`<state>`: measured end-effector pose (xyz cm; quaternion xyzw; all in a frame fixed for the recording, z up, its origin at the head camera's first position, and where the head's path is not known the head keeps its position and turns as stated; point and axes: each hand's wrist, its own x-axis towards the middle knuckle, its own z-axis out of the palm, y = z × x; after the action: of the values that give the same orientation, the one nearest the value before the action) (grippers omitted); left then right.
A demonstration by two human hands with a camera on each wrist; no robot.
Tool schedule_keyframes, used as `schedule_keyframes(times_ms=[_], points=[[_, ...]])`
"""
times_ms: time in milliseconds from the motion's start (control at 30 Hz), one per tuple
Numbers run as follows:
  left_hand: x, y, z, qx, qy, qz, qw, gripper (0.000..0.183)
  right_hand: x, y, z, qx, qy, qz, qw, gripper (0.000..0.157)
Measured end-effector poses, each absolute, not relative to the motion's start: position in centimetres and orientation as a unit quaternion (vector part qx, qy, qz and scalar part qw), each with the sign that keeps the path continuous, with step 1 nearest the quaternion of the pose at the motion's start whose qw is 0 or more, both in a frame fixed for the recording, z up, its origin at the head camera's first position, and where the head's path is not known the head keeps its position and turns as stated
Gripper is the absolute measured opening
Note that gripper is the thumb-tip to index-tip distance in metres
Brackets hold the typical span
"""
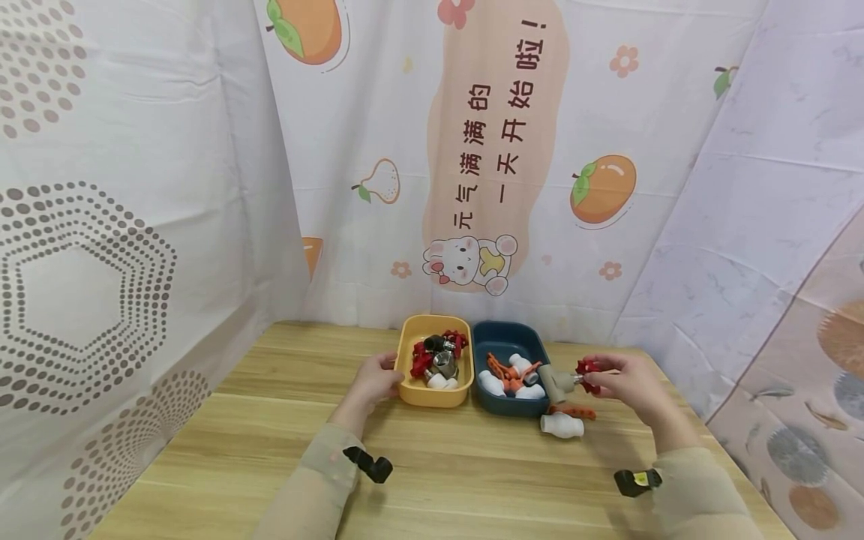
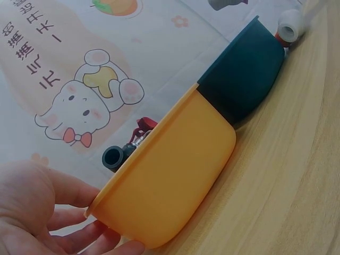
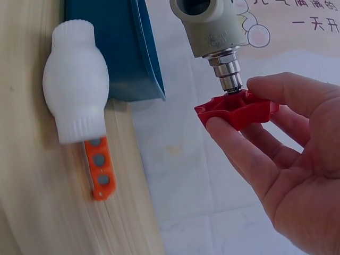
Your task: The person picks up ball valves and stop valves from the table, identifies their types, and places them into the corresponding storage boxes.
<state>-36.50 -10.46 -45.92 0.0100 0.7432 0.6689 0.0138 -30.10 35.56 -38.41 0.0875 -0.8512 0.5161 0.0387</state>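
Observation:
My right hand (image 1: 624, 381) grips the red handwheel (image 3: 239, 109) of a grey pipe valve (image 1: 557, 382) with a metal stem. The valve is held in the air at the right edge of the blue bin (image 1: 502, 406). In the right wrist view, the thumb and fingers pinch the wheel, and the valve body (image 3: 212, 32) points away from the palm. My left hand (image 1: 373, 379) rests against the left end of the yellow bin (image 1: 432, 397), its fingers touching the outer wall near the rim. That bin holds several valves with red handwheels (image 1: 420, 361), partly hidden in the left wrist view.
White ball valves (image 1: 491, 383) with orange handles (image 1: 498, 366) lie in the blue bin. Another white ball valve (image 1: 562, 426) with an orange handle (image 1: 574, 411) lies on the wooden table (image 1: 459, 480) just right of the bins. A printed curtain (image 1: 378, 247) hangs behind.

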Motion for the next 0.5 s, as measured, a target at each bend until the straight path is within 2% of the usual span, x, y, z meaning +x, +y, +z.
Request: schedule_keyframes(times_ms=[500], points=[[-36.5,-10.5,-45.9,0.006,0.746,0.666,0.016,0.062,-31.7,32.3,-38.3,0.067,-0.856,0.510,0.038,0.043]])
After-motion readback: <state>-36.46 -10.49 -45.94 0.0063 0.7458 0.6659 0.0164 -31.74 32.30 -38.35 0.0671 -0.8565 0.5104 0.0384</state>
